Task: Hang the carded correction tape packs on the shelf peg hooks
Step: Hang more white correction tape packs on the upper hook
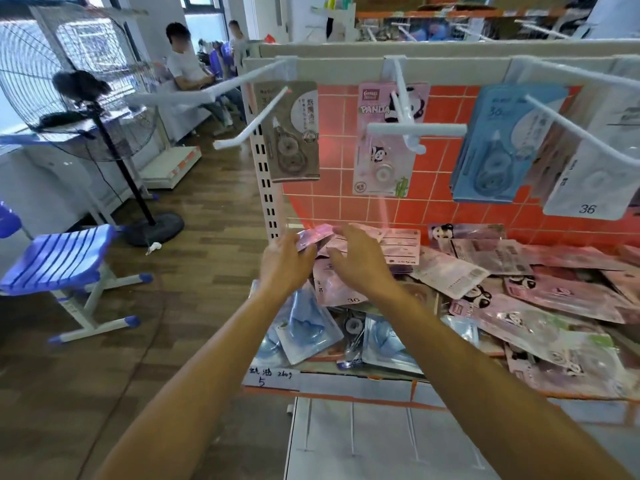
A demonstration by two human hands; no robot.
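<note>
Left hand (285, 261) gripping blurred pink pack (313, 237), fingers (300, 252) partly hidden

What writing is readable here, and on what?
"PANDA": hanging pink pack.
"36": hanging white pack.
"36": hanging blue pack.
"36": pink pack in the pile.
"5": handwritten on shelf edge.
Other print, Chinese characters included, is too blurred.

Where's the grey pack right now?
Head view, upper centre: the grey pack hangs on the leftmost hook, left of the hanging pink panda pack.
</note>
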